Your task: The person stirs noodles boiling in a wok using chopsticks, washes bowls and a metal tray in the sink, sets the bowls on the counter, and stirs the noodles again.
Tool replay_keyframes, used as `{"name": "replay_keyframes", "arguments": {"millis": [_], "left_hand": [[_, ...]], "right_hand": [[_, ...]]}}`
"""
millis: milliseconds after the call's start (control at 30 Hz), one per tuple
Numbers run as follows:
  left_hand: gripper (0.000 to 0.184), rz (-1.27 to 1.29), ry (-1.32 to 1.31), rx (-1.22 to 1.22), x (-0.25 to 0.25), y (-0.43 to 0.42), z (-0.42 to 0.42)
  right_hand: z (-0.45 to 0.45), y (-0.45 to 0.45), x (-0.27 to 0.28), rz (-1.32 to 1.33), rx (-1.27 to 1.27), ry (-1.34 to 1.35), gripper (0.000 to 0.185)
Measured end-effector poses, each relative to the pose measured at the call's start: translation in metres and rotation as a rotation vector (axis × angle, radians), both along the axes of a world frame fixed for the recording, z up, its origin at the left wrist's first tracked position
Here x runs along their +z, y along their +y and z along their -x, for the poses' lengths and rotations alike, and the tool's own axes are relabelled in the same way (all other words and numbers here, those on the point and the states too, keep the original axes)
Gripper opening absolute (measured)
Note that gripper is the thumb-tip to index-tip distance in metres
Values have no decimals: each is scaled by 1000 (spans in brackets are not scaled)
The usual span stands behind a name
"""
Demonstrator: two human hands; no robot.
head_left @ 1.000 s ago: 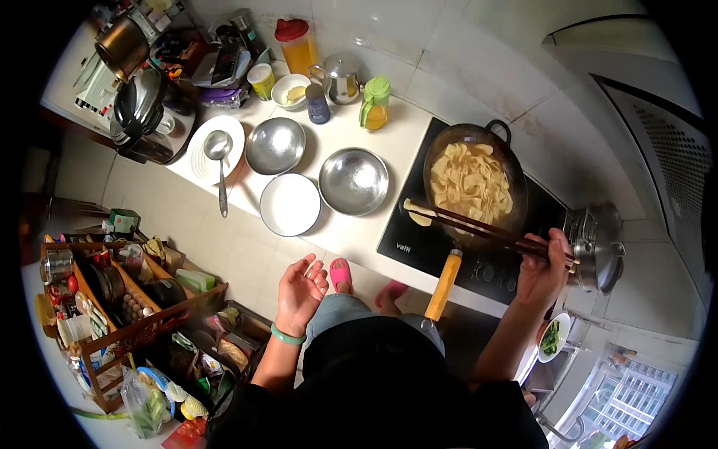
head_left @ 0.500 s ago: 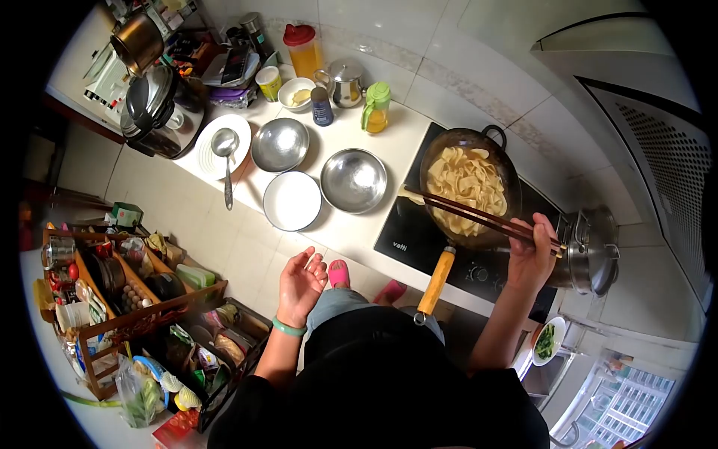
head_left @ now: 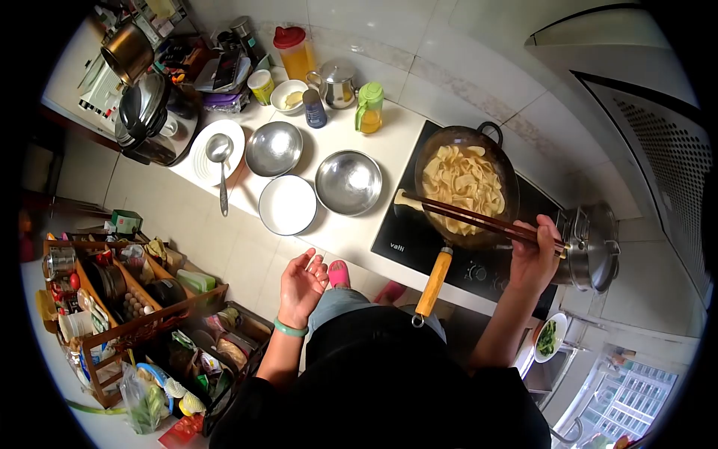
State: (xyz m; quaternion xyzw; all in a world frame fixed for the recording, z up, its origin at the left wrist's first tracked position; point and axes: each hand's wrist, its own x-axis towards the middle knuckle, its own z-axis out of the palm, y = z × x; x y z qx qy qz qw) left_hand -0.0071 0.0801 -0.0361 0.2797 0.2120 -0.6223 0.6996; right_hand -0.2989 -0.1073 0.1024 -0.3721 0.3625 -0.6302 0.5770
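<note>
My right hand (head_left: 536, 254) grips long dark chopsticks (head_left: 479, 218) that reach left across the near part of a wok (head_left: 511, 196). A pale piece of noodle (head_left: 407, 200) is at their tips, outside the wok's left rim and over the black stove. Wide noodles (head_left: 462, 179) fill the wok, whose wooden handle (head_left: 434, 283) points toward my body. My left hand (head_left: 302, 286), with a green bracelet at the wrist, hangs palm up in front of the counter; its fingers are loosely curled and hold nothing.
Two metal bowls (head_left: 348, 182) (head_left: 274, 149) and a white bowl (head_left: 288, 205) stand left of the stove. Beyond are a plate with a ladle (head_left: 219, 148), an oil jug (head_left: 369, 108) and a cooker (head_left: 153, 120). A steel pot (head_left: 591, 251) stands right; greens (head_left: 547, 338) lie in a dish.
The noodle piece at the chopstick tips hangs differently, now stretched out to the left. The chopsticks have shifted slightly with my right hand; my left hand has barely moved.
</note>
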Motion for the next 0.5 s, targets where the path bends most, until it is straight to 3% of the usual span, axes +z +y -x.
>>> {"name": "replay_keyframes", "arguments": {"millis": [167,300,367,400,500], "left_hand": [[18,24,26,7,-1,-1,-1],[19,-16,23,-13,-5,1,-2],[19,18,58,-9,-6,-1,-1],[19,23,52,-24,-7,-1,-1],[17,18,60,-43,-6,-2,-1]], "right_hand": [[7,10,13,4,-39,-91,23],[23,18,27,262,181,-240,18],[19,22,38,406,177,-262,15],[23,24,49,370,333,-311,12],[28,28,57,462,379,-343,13]]}}
